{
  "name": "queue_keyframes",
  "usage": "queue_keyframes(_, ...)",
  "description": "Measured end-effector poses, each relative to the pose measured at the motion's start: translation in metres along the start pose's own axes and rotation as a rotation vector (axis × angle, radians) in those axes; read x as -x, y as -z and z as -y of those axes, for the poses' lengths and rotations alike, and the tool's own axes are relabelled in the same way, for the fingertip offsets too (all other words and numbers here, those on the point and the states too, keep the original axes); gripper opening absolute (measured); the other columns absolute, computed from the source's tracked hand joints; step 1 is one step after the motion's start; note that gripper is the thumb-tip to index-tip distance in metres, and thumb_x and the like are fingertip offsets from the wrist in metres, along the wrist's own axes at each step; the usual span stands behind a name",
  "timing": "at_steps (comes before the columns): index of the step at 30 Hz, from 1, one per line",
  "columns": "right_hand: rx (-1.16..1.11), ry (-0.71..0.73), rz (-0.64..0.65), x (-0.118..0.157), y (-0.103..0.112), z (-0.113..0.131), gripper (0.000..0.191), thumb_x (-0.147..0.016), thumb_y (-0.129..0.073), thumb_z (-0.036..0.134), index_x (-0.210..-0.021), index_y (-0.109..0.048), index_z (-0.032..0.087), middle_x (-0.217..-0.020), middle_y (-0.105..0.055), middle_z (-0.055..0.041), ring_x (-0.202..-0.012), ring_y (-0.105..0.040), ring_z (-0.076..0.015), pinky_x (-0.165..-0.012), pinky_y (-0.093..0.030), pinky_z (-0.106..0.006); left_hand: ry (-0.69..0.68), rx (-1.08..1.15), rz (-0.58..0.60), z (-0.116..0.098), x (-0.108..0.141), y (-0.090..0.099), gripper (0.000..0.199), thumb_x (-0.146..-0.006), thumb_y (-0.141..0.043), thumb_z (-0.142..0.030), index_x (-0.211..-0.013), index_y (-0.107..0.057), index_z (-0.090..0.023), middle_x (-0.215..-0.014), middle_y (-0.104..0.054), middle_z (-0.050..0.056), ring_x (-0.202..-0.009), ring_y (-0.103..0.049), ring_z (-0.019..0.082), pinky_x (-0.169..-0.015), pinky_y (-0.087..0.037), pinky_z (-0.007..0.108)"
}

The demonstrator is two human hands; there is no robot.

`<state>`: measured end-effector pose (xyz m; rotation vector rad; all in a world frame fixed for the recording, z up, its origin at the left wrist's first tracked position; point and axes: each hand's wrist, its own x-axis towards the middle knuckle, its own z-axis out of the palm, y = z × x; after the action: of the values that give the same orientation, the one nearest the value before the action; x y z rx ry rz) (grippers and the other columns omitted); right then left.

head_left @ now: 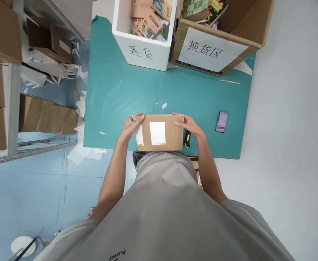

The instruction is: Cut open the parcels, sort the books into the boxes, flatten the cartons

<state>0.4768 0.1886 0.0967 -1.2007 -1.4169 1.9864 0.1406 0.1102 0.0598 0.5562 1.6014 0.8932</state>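
A flat brown cardboard box [172, 136] with white labels on its upper face is held at the front edge of the green-covered table. My left hand [133, 126] grips its left upper corner, thumb on top. At the right upper corner, my right hand [190, 125] closes on the box with fingers over its edge. Just beside the box, below my right hand, lies a black and yellow utility knife [187, 139]. Whether the box touches the table cannot be told.
A white foam bin [148, 54] and a labelled cardboard carton [215, 50], both with books inside, stand at the table's [112, 94] far side. A blurred purple item [222, 121] lies right. Shelving with cartons [47, 114] is at left; paper scraps [86, 154] hang by the table edge.
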Motion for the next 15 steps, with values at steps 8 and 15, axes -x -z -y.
queue_keyframes(8,0.095,0.011,-0.210,-0.024,-0.003,-0.041,0.045,-0.085,-0.083,0.054,-0.121,-0.083,0.027,-0.135,-0.077,-0.0064,-0.132,-0.066,-0.0337,-0.120,-0.048,-0.051,-0.110,0.004,-0.027,0.020,-0.012,-0.013,0.096,-0.071,-0.096,-0.047,-0.155,-0.058,-0.020,-0.138,-0.072,0.014,-0.128,-0.069,0.033,-0.114,-0.053,0.044)
queue_keyframes(15,0.053,-0.105,-0.359,-0.060,-0.012,-0.096,0.086,-0.080,-0.081,0.041,-0.160,-0.054,0.025,-0.159,-0.061,-0.0084,-0.152,-0.050,-0.0309,-0.126,-0.043,-0.050,-0.038,0.156,-0.108,0.063,-0.047,-0.034,0.126,-0.061,-0.098,-0.021,-0.168,-0.031,-0.014,-0.133,-0.073,0.018,-0.127,-0.069,0.031,-0.114,-0.052,0.041)
